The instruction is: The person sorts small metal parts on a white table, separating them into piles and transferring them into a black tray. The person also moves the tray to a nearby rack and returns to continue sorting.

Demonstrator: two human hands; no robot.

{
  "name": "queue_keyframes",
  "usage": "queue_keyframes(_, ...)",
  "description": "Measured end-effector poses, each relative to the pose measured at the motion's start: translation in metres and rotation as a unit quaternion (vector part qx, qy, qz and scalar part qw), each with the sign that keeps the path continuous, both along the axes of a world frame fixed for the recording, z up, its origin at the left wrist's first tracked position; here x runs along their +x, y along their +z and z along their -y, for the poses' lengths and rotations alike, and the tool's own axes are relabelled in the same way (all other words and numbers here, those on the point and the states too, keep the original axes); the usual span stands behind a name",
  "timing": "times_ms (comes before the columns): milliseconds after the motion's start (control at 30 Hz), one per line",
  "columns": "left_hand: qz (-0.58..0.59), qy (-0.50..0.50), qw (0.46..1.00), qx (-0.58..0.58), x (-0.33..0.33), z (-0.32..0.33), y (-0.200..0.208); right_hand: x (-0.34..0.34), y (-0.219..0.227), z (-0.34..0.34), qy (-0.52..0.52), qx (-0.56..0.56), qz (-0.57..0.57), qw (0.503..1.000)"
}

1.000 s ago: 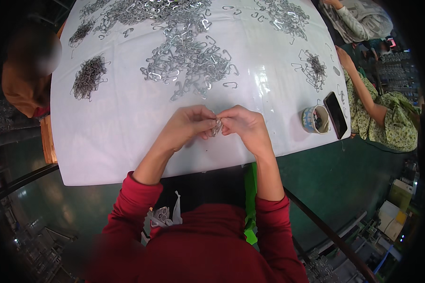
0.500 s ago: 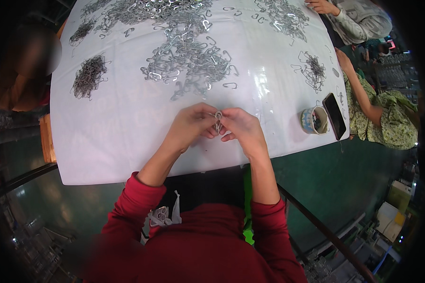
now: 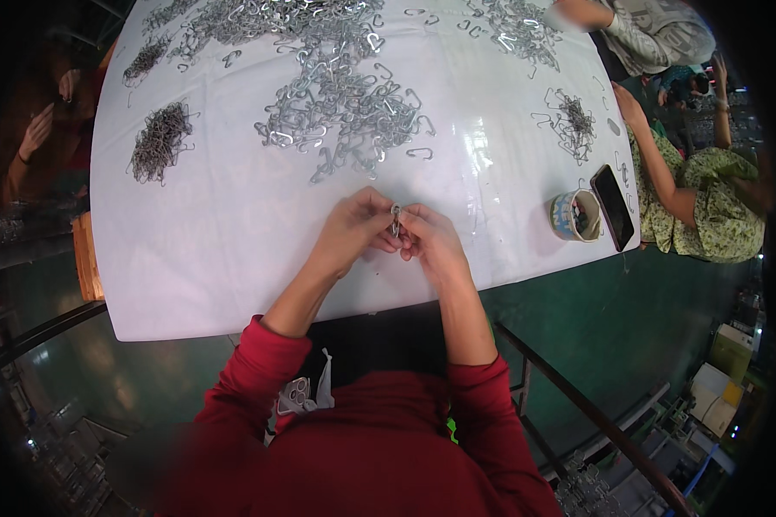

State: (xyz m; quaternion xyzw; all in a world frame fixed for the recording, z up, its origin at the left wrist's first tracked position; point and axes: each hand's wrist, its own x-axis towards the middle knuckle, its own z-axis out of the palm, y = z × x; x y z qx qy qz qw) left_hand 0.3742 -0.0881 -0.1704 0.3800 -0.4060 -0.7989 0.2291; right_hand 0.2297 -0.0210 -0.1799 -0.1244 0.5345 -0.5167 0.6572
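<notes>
A small silver metal snap hook is pinched upright between my two hands, just above the near part of the white-covered table. My left hand grips it from the left between thumb and fingertips. From the right, my right hand closes on it with thumb and fingers; the fingers partly hide its lower end. Beyond my hands spreads a loose heap of silver hook-shaped metal pieces. Thin bent wire pieces lie in a dark pile at the left and a smaller pile at the right.
At the right edge of the white table stand a round patterned tub with small things inside and a dark phone. Co-workers' arms reach in from the right. Another person's hand shows at the left.
My hands keep their pinch on the snap hook; my right hand and forearm have shifted slightly left. At the left, the other person's hands have come into sight.
</notes>
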Motion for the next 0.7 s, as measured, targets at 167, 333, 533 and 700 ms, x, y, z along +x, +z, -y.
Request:
queue_keyframes(167, -0.021, 0.011, 1.0, -0.016, -0.001, -0.005, -0.006, -0.002, -0.011, -0.004, -0.005, -0.025, 0.031, 0.999)
queue_keyframes(333, -0.04, 0.016, 0.998, -0.046, -0.001, -0.01, -0.006, -0.008, -0.004, -0.005, 0.03, -0.006, 0.04, 0.999)
queue_keyframes(533, 0.072, -0.039, 0.992, -0.095, 0.012, 0.004, 0.004, -0.01, 0.025, -0.004, 0.096, -0.116, -0.145, 0.978)
queue_keyframes(700, 0.135, -0.095, 0.981, -0.106, 0.015, 0.014, 0.013, -0.013, 0.032, -0.002, 0.125, -0.12, -0.192, 0.966)
